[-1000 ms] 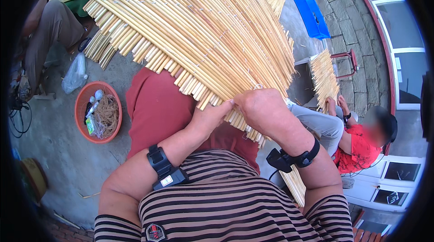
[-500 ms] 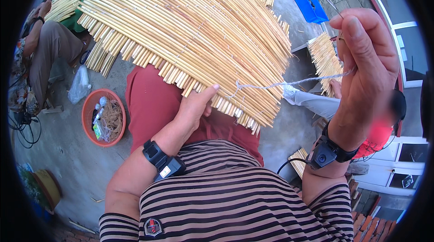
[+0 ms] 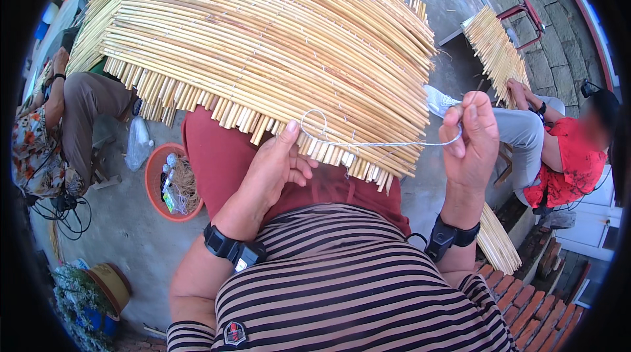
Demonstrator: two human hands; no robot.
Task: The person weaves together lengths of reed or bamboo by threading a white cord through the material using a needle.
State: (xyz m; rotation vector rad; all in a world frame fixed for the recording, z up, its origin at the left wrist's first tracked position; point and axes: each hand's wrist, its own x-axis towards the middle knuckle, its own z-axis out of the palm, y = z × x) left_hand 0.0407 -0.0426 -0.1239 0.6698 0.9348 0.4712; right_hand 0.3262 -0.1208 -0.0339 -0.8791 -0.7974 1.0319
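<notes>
Pinching string (image 3: 388, 144), right hand (image 3: 470, 138); needle indiscernible.

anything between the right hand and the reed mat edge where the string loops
Nothing visible. The string runs free from the right hand to its loop at the reed mat edge, where the left hand thumb presses.

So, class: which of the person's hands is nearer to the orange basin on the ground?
Left. The left hand presses the reed mat's edge, just right of the orange basin. The right hand pulls string far across, beyond the lap.
</notes>
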